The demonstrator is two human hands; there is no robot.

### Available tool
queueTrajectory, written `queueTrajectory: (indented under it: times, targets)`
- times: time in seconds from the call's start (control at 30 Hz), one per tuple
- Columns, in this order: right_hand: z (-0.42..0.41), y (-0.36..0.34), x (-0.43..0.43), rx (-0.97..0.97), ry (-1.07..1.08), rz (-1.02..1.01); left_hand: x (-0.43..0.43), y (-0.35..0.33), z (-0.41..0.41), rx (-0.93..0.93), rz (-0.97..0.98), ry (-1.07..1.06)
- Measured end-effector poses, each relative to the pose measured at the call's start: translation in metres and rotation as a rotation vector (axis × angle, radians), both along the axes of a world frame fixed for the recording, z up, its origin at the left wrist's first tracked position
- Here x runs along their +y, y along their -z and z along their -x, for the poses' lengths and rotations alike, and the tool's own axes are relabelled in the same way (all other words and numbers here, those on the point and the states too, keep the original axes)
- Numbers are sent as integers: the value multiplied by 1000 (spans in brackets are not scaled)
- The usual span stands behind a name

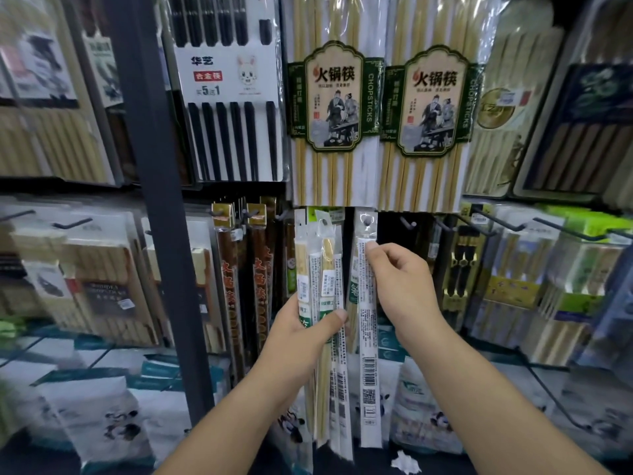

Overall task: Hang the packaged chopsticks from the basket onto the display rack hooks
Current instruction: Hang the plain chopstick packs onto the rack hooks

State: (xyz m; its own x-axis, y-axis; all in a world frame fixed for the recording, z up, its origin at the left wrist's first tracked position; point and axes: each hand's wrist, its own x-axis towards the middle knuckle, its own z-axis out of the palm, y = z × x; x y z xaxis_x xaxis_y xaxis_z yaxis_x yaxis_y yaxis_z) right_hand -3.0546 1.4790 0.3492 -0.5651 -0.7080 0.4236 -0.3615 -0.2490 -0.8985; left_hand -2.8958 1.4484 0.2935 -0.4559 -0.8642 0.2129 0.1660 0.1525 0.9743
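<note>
Clear-plastic single pack is pinched near its top by the right hand at a hook, while spare packs are gripped in the left hand; if the hook is missed on release, the pack may be dropped.

Left hand and right hand, both on bare forearms, fingernails short and plain.

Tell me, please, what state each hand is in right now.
Left hand: closed on a bundle of chopstick packets.
Right hand: pinching a single chopstick packet.
</note>
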Motion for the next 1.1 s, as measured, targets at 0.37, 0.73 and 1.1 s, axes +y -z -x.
queueTrajectory:
  times: [0.37,0.73,1.1]
  targets:
    - [11,5,-16,-4,31,-70,2,-4,0,-47,63,14]
    - [-9,6,12,80,-5,79,5,-11,5,-26,93,17]
    - [-7,-15,4,-18,-35,104,2,-16,9,-24,88,-48]
